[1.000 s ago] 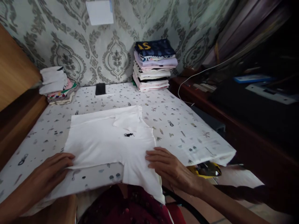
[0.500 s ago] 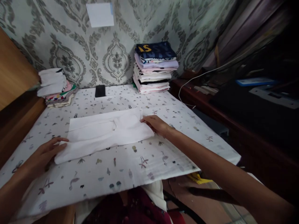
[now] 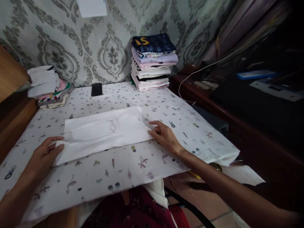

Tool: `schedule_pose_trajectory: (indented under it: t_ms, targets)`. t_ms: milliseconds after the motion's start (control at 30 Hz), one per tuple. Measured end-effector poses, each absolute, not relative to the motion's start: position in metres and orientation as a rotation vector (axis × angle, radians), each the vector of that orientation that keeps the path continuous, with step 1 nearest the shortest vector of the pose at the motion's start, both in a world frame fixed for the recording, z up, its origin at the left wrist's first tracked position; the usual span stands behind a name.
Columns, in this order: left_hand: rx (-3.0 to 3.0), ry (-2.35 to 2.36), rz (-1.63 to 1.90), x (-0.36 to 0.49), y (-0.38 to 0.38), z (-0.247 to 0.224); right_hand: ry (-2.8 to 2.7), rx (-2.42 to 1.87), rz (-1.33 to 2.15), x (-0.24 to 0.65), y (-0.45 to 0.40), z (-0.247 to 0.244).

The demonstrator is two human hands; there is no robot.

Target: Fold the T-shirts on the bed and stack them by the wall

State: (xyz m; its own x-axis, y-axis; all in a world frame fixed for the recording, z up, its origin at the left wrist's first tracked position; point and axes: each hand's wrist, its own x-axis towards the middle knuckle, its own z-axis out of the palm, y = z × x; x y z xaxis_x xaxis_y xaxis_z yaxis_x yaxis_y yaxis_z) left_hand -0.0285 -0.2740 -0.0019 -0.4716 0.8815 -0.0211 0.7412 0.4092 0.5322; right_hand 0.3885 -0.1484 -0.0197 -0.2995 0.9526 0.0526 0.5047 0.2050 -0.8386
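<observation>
A white garment (image 3: 102, 131), folded into a long strip, lies flat on a white patterned cloth (image 3: 106, 183). At its left end is my left hand (image 3: 45, 155), thumb and forefinger apart and touching the corner. My right hand (image 3: 165, 136) rests by the right end; its thumb meets the garment's edge while the forefinger is stretched out clear of it. The fingers of both hands are spread, and neither grips the fabric. Wrinkles and a small raised fold run along the garment's middle.
A tall stack of folded clothes (image 3: 153, 65) stands at the back, right of centre. A lower clothes pile (image 3: 51, 87) sits at the back left. Near the wall lies a black phone (image 3: 96, 89). A white cable (image 3: 201, 71) trails over dark furniture (image 3: 201, 104) on the right.
My right hand has drawn back slightly from the garment's right end, its thumb and forefinger now apart. The garment's right end lies flatter. The camera view has shifted a little.
</observation>
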Motion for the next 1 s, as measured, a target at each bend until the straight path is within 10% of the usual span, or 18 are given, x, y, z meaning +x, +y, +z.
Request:
schedule_pose_trajectory:
  t_ms: [600, 1000]
  targets:
    - [1.835, 2.676, 0.125, -0.004, -0.281, 0.015, -2.250, -1.177, 0.288, 0.381, -0.143, -0.024]
    - [2.488, 1.888, 0.123, 0.027, -0.252, -0.043, -2.735, -0.993, 0.121, 0.292, -0.098, -0.059]
